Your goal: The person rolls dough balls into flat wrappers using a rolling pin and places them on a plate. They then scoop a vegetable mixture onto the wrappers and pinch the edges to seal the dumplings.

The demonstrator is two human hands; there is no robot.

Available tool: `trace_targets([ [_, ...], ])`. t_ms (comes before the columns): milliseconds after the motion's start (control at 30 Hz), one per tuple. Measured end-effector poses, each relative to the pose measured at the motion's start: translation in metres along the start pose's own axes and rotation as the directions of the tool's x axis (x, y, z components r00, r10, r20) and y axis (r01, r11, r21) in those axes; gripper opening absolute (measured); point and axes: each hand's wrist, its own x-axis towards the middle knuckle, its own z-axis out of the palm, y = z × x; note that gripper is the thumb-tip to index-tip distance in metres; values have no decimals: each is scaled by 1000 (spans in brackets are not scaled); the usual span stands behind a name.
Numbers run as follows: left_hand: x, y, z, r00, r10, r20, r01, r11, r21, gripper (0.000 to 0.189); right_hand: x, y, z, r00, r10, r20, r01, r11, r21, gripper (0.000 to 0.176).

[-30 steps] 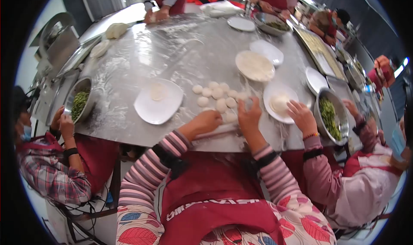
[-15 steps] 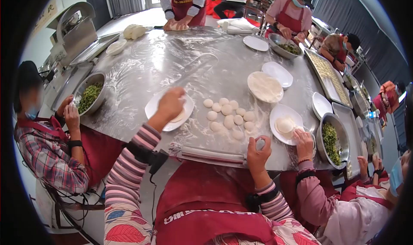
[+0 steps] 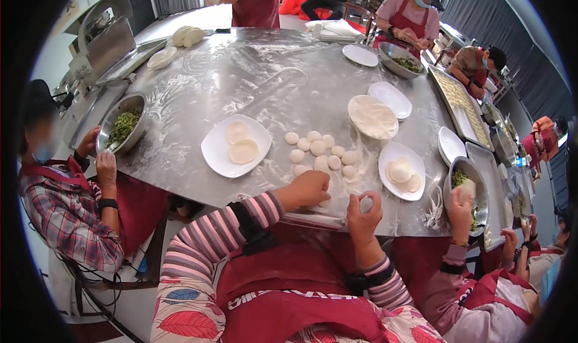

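My left hand (image 3: 306, 189) is closed at the table's near edge, its fingertips down over a small piece of dough (image 3: 326, 204) that is mostly hidden. Close on its right, my right hand (image 3: 363, 216) curls its thumb and fingers round a pale grey rod, apparently a rolling pin (image 3: 366, 204), of which only a bit shows. Beyond my hands lies a cluster of several small dough balls (image 3: 318, 147) dusted with flour. To their left, a white square plate (image 3: 211, 153) holds two round, flat dough wrappers (image 3: 243, 151), slightly overlapping.
A plate of flour (image 3: 372, 119) and a white plate with wrappers (image 3: 400, 192) stand to the right. A co-worker's hand (image 3: 461, 213) holds a wrapper over a bowl of green filling (image 3: 481, 180). Another filling bowl (image 3: 138, 129) is at the left. Dough (image 3: 188, 37) lies far back.
My left hand has left the plate, where two wrappers now show, and come right to the dough near my right hand. The right-hand co-worker has raised a wrapper to the bowl.
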Motion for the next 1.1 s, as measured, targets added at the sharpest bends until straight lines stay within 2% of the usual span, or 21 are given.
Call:
trace_targets([
  [33,-4,-5,-2,999,-30,-29,28,997,-73,22,10,-10,2,998,-56,-19,56,998,-36,22],
  [67,-6,-8,-2,999,-32,-21,31,997,-73,22,20,-17,6,999,-48,-20,48,998,-36,22],
  [133,-3,-10,-5,995,-58,-78,49,992,-118,21,38,-27,13,965,-247,-85,237,965,-115,22],
  [200,4,-11,-4,998,-68,-9,65,983,-172,21,47,-5,29,973,-213,-85,202,972,-122,21],
  [267,9,-13,-6,984,-134,115,157,963,-221,18,46,4,28,977,-195,-82,184,976,-117,21],
  [300,9,-18,-3,994,-82,69,92,983,-159,15,43,3,26,978,-190,-91,177,975,-131,21],
  [400,-4,-19,-8,993,-92,75,106,971,-215,14,32,2,22,987,-130,-90,122,988,-93,23],
  [467,-8,-15,-5,986,-58,157,89,976,-198,16,32,9,27,975,-191,-114,165,964,-208,23],
  [533,4,-11,-3,998,-56,-22,53,992,-113,17,52,7,40,982,-165,-94,147,974,-172,20],
  [600,7,-11,-3,1000,-24,-20,20,983,-182,16,57,9,42,990,-123,-62,113,983,-148,20],
  [667,7,-15,-8,992,10,124,-4,999,-47,14,36,4,26,989,-131,-73,119,982,-148,21],
  [767,12,-20,-16,998,11,56,-8,999,-53,14,28,4,21,983,-155,-94,141,980,-140,22],
  [867,-1,-16,5,996,10,93,-2,997,-82,14,43,7,34,982,-164,-92,144,970,-194,21],
  [933,13,-12,-2,1000,-17,-19,16,998,-59,15,59,9,45,992,-109,-68,101,988,-116,22],
  [967,12,-12,-6,998,-24,52,32,988,-153,14,56,7,41,990,-119,-72,110,987,-114,22],
  [1033,3,-15,-13,998,4,66,3,993,-117,14,41,6,29,983,-166,-76,148,968,-203,21],
  [1067,-2,-17,-14,995,27,96,-18,996,-89,13,34,6,26,981,-178,-71,161,967,-196,21],
  [1100,-5,-18,-14,996,-6,84,18,990,-141,12,27,1,20,989,-126,-75,116,986,-123,21],
])
